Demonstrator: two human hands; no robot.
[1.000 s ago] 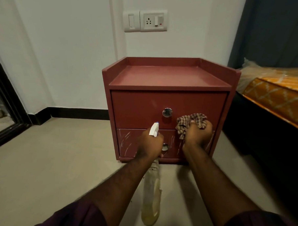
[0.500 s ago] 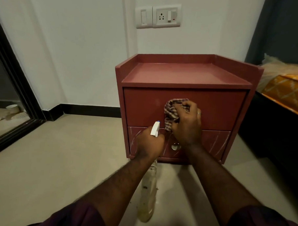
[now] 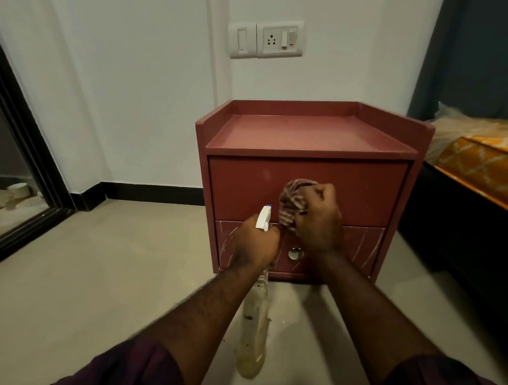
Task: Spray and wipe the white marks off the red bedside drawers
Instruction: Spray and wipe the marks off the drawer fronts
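- Red bedside drawers (image 3: 307, 136): the unit stands on the floor (image 3: 98, 273) with its back to the white wall (image 3: 135, 85), at 12 o'clock from both hands. Both drawers sit closed.
- Right hand (image 3: 318, 221): the fingers are curled tight round a bunched checked cloth (image 3: 291, 202). The hand presses the cloth against the upper drawer front (image 3: 363, 191), near its lower edge and about mid-width.
- Left hand (image 3: 256, 244): clamped round the neck of a spray bottle (image 3: 254, 332), just beside the right hand at its 8 o'clock. Whether the two hands touch cannot be told.
- Spray bottle: the white nozzle (image 3: 264, 217) projects above the fist toward 12 o'clock, close to the cloth. The pale bottle body hangs toward 6 o'clock, between the forearms. The trigger finger is hidden.
- Lower drawer front (image 3: 366, 264): white marks (image 3: 361, 245) streak the panel at 3 o'clock of the hands, with more at 9 o'clock. A round metal knob (image 3: 295, 253) shows between the two wrists.
- Upper drawer front: a faint pale smudge (image 3: 266, 174) lies at 10 o'clock of the cloth.
- Top surface (image 3: 308, 125): flat, with a raised rim at the back and both sides.
- Sleeves (image 3: 128, 367): dark purple, at 6 o'clock.
- Surroundings: a switch and socket plate (image 3: 265, 38) is on the wall at 12 o'clock above the unit. A bed (image 3: 481, 161) with an orange patterned cover is at 3 o'clock. A dark-framed mirror (image 3: 15, 158) is at 9 o'clock. A black skirting (image 3: 151, 192) runs along the wall base.
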